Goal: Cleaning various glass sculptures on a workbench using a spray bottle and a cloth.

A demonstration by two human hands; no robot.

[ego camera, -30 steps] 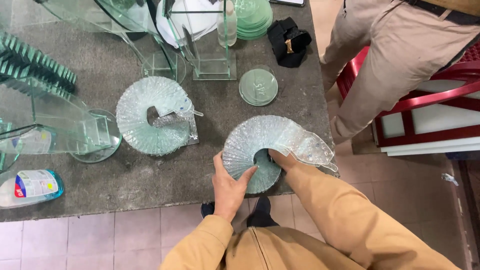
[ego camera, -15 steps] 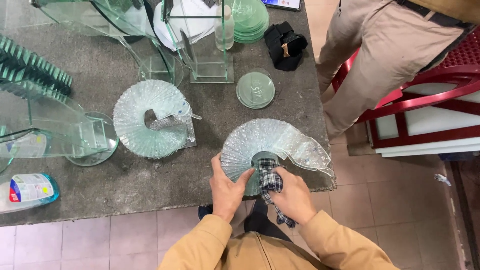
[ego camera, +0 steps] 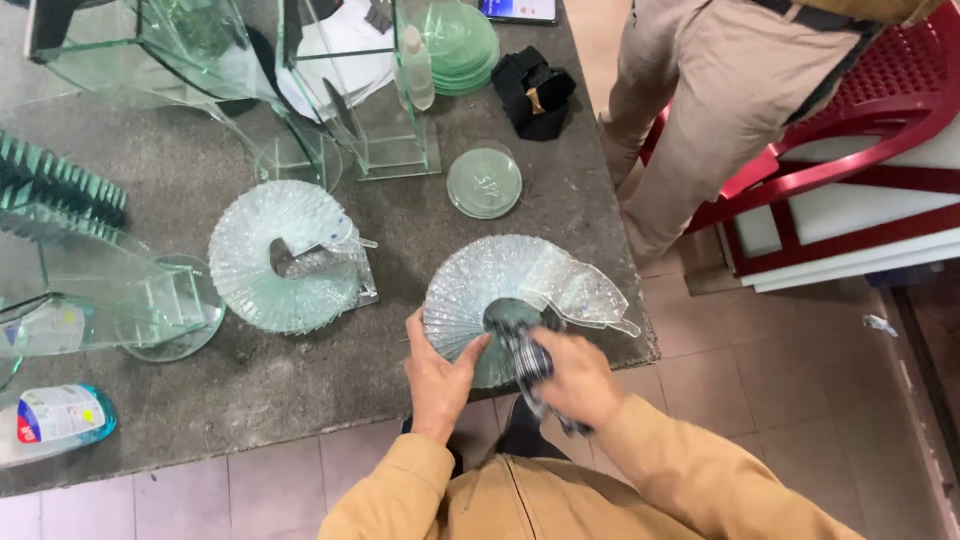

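At the near right edge of the grey stone tabletop (ego camera: 300, 400), you're working on a fan-shaped spiral of clear textured glass pieces (ego camera: 510, 280), which is lying flat w/ its tail end pointing right, just over the tabletop's edge. Your left hand (ego camera: 440, 375) is pressing on the fan's near-left rim, thumb and fingers spread apart on the glass, not closed round it. Your right hand (ego camera: 575, 378) is holding a dark checked cloth (ego camera: 530, 365), grip clamped on it, and the cloth is touching the fan's centre hub; a loose end is hanging below the hand.

Left of it, apart, a second round glass fan spiral (ego camera: 285, 255) is sitting on the tabletop beside a clear angular glass stand (ego camera: 90, 290). Behind your fan, a small round greenish glass disc (ego camera: 484, 183) is lying flat. Further back: tall clear glass box shapes (ego camera: 350, 90), a stack of green glass discs (ego camera: 465, 40) and a black folded item (ego camera: 535, 92). At bottom left, a plastic bottle w/ blue liquid (ego camera: 55, 425) is lying on its side. Another person in tan trousers (ego camera: 720, 100) is standing at the right, by a red plastic chair (ego camera: 860, 130).
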